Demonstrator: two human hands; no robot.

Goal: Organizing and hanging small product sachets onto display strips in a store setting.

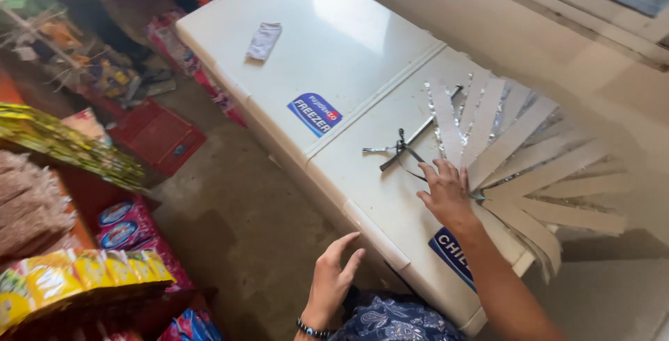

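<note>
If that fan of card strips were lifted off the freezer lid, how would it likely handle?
The strips look thin and flat, so probably light and bendy. They overhang the freezer edge and droop slightly, suggesting floppiness. The right hand presses where they meet; elsewhere they might splay apart.

Paper strips fanned on freezer lid — cloth far behind

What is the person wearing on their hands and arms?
Both hands are bare, with no gloves. The left hand has a dark beaded bracelet at the wrist. The right hand shows no rings or bands, and its forearm is bare, with no sleeve in view.
</note>
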